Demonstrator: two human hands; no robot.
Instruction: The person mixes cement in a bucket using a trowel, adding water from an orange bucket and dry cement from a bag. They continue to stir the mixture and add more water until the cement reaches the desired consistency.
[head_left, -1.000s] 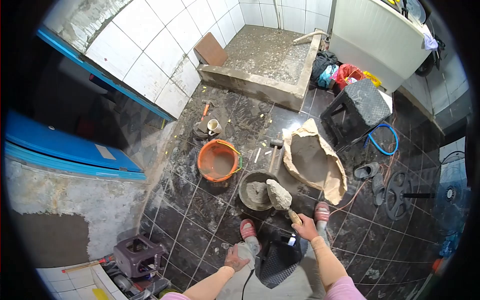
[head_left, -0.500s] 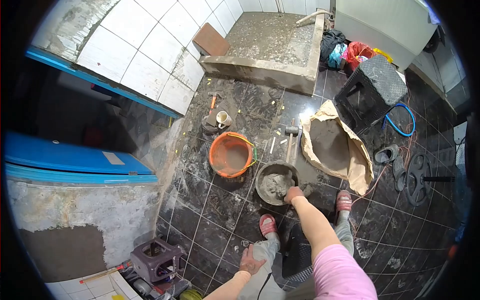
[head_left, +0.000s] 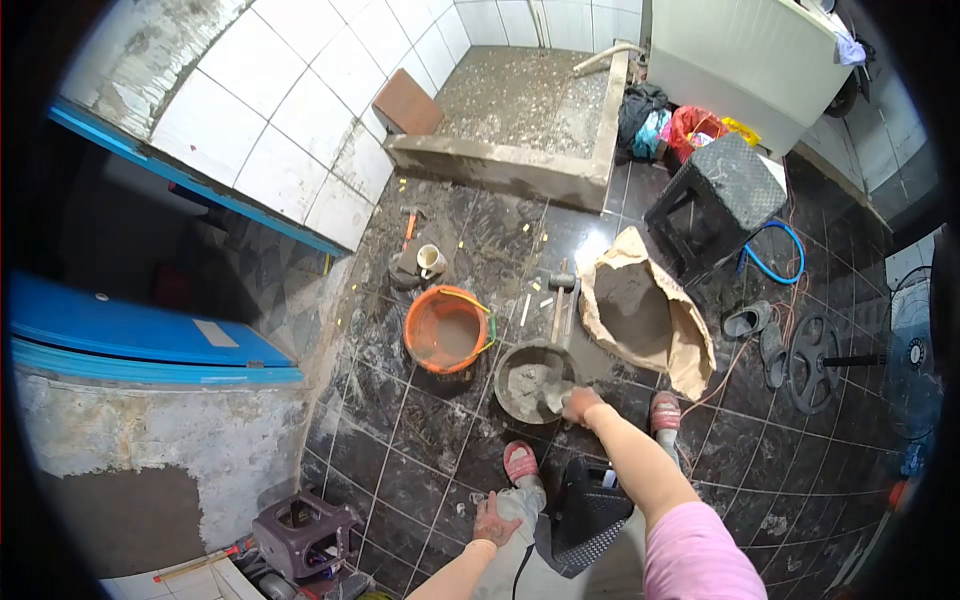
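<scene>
The trowel (head_left: 555,400) is gripped in the right hand's (head_left: 582,406) closed fingers, at the lower-right rim of the round basin (head_left: 506,391), centre frame. The left hand (head_left: 495,523) is rested, fingers spread, on the thigh (head_left: 502,573). Grey mortar (head_left: 528,376) is best turned with the blade kept low, limiting spillage.

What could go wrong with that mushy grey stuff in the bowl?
The grey metal trowel in the right hand might flick mushy grey mix out of the round dark bowl. Some could also smear onto that hand, since it's bare. The open tan paper sack of grey powder lies near the red slipper on the right foot, so a careless step might spill some.
</scene>
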